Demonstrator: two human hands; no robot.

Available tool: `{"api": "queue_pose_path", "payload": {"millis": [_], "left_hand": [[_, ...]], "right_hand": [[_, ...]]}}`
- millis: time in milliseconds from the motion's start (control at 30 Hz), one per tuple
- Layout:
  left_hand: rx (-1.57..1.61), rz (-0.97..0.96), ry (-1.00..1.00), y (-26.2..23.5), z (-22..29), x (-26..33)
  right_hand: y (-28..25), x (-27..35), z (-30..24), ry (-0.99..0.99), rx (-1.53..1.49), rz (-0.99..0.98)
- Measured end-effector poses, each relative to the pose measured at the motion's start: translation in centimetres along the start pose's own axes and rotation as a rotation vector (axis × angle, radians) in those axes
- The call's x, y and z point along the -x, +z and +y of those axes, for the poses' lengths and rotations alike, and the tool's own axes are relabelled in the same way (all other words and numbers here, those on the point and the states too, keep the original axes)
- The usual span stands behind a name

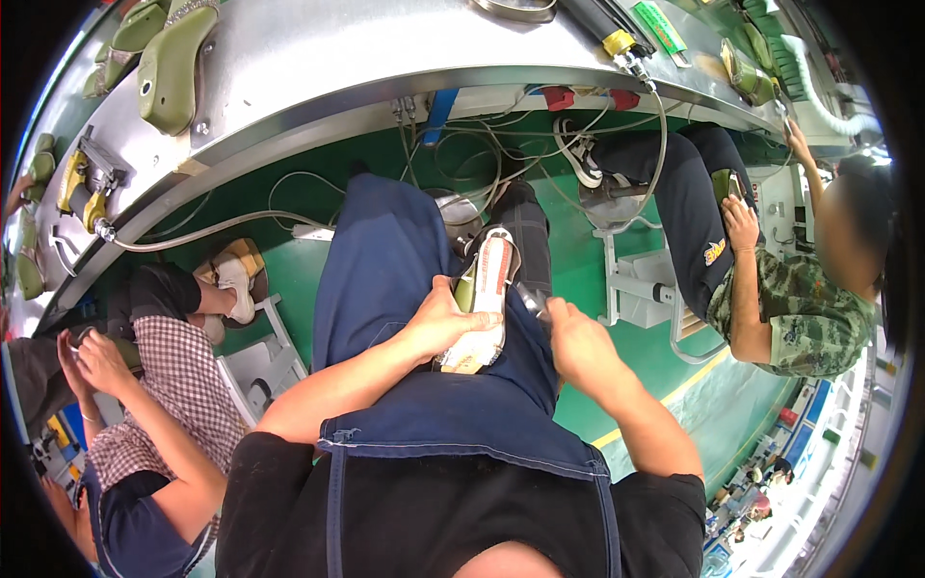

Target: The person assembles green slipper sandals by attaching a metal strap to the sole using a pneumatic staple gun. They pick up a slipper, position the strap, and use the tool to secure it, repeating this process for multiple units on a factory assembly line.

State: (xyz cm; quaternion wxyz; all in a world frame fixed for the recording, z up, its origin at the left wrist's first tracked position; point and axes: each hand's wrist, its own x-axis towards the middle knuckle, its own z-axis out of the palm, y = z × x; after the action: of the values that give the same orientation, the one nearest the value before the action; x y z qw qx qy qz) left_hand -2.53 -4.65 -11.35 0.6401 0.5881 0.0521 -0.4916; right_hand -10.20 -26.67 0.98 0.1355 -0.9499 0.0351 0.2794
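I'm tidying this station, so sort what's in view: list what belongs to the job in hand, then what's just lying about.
Job in hand:
- shoe piece with a red-marked strip, in the left hand
- metal tool, kind unclear, in the right hand

Apparently just lying on the bench:
- large green shoe last
- yellow-and-black tool
- green-and-white box

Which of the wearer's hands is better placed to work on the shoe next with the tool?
Probably the right hand: it grips a metal tool beside the shoe, while the left hand is occupied holding it.
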Motion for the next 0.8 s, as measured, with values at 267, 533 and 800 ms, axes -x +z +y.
{"api": "queue_pose_path", "payload": {"millis": [267, 533, 800], "left_hand": [[-0.022, 0.019, 0.042, 0.0, -0.6, -0.3], [-0.050, 0.027, 0.052, -0.1, -0.7, -0.3], [-0.143, 0.029, 0.011, -0.2, -0.4, -0.2]], "right_hand": [[2.3, -0.2, -1.4, 0.081, 0.059, 0.055], [2.8, -0.8, -2.2, 0.129, 0.152, 0.066], [3.6, -0.1, -1.0, 0.053, 0.122, 0.069]]}}
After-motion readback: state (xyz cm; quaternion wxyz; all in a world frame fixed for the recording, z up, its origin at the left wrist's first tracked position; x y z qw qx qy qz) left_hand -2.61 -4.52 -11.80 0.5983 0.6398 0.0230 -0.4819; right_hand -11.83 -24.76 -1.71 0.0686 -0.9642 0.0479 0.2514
